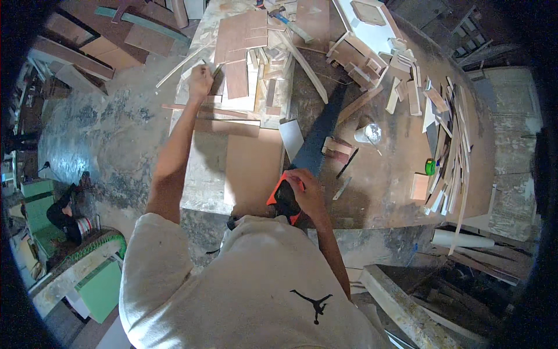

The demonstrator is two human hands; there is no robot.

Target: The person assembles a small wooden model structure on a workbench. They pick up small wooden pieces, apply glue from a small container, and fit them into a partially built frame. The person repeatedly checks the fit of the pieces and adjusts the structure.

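My right hand (306, 189) is wrapped round the orange and black handle of a hand saw (322, 134) close to my body. The dark blade slants away up and to the right, across the bench. My left arm stretches to the far left of the bench, where my left hand (200, 82) is closed among pale wood strips and boards. What its fingers hold, if anything, is too small to make out. Just right of that hand lie brown plywood pieces (236, 78). A flat brown board (251, 166) lies between my arms.
A hammer (290, 26) lies at the back. Right of the saw stand a small white container (367, 135) and a green tape measure (430, 167). Long thin wood strips (459, 145) pile up at the right. Another person (63, 215) is low at the left.
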